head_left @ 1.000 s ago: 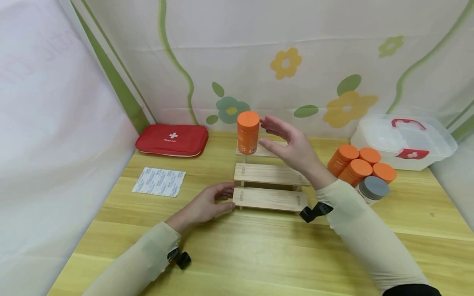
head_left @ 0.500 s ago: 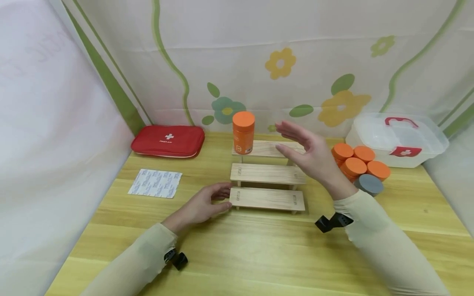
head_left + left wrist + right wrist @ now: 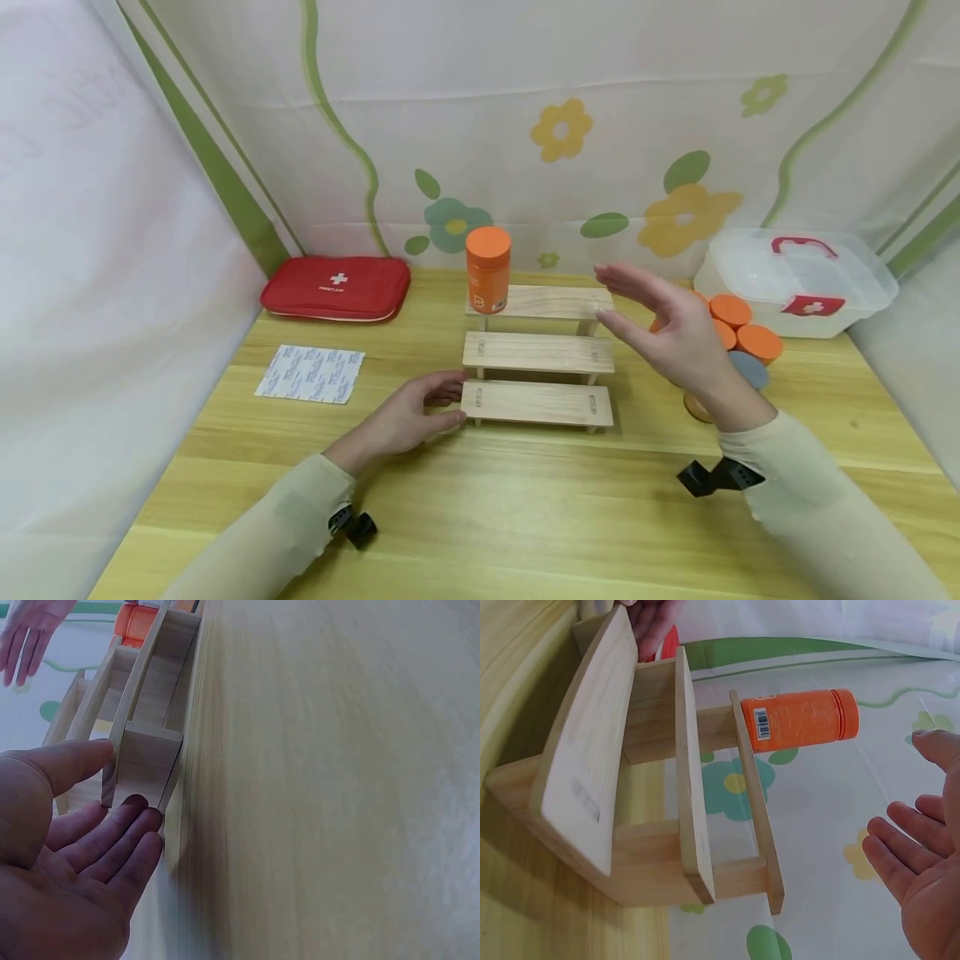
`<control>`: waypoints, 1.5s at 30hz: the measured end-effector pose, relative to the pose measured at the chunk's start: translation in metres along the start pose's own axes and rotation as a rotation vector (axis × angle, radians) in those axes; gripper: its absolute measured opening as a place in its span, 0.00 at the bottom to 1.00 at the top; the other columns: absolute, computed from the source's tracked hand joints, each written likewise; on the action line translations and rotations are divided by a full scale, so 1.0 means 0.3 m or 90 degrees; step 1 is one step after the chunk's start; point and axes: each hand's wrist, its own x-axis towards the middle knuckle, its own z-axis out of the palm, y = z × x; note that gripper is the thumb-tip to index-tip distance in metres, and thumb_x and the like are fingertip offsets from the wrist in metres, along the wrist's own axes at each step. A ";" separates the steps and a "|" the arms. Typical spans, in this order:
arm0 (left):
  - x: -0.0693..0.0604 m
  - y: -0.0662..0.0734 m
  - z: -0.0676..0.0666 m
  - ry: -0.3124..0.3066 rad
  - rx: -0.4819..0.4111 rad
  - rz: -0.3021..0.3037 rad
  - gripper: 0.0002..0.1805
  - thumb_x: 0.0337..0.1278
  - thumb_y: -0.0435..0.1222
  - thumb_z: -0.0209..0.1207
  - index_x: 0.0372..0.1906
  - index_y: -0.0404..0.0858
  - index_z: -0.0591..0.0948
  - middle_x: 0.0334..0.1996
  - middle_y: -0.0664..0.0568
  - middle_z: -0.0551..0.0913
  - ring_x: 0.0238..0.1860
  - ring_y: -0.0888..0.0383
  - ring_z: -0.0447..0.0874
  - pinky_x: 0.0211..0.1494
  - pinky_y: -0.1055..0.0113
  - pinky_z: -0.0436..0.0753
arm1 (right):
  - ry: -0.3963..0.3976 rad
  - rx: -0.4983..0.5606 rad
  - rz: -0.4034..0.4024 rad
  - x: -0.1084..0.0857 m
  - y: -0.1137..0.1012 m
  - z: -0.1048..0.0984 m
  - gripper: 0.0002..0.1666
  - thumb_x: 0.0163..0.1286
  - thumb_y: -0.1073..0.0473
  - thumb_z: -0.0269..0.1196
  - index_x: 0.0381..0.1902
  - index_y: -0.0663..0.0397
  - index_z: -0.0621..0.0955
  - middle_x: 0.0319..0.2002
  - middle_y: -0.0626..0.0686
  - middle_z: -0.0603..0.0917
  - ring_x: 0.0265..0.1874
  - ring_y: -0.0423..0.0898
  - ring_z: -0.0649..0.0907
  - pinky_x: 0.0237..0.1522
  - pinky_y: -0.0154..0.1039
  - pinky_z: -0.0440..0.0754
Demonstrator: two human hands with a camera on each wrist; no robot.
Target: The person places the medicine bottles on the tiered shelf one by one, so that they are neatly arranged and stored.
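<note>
Left hand (image 3: 408, 412): relaxed fingers rested against the lowest step of the wooden rack (image 3: 537, 402). Right hand (image 3: 678, 342): nothing grasped, fingers extended. Bottle cluster (image 3: 759, 343) left unshelved behind it. One orange bottle (image 3: 487, 279) already set upright on the top step.

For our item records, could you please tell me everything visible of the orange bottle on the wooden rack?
The orange bottle is a plastic-looking cylinder with an orange lid in place, pale print and a barcode low on its side. It stands upright on the left end of the top shelf of the wooden rack; nothing else visibly touches it.
</note>
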 end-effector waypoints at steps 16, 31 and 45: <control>0.004 -0.004 0.001 -0.010 -0.006 0.012 0.35 0.73 0.37 0.67 0.80 0.36 0.70 0.68 0.44 0.84 0.71 0.43 0.81 0.80 0.44 0.77 | 0.022 -0.084 0.066 -0.165 0.007 -0.130 0.39 0.61 0.83 0.71 0.70 0.61 0.81 0.66 0.42 0.87 0.64 0.30 0.84 0.59 0.19 0.82; 0.000 0.002 -0.011 -0.008 0.002 0.004 0.34 0.74 0.38 0.67 0.79 0.37 0.71 0.68 0.45 0.84 0.71 0.43 0.81 0.79 0.43 0.77 | 0.079 -0.125 0.081 -0.300 0.048 -0.231 0.38 0.59 0.85 0.70 0.68 0.65 0.82 0.65 0.48 0.88 0.62 0.32 0.85 0.65 0.20 0.79; 0.004 0.003 -0.011 -0.009 0.011 0.001 0.34 0.74 0.38 0.67 0.79 0.38 0.72 0.68 0.45 0.84 0.71 0.43 0.81 0.79 0.42 0.77 | 0.169 -0.111 0.125 -0.430 0.096 -0.302 0.34 0.61 0.87 0.67 0.66 0.70 0.82 0.64 0.46 0.89 0.64 0.34 0.85 0.67 0.20 0.78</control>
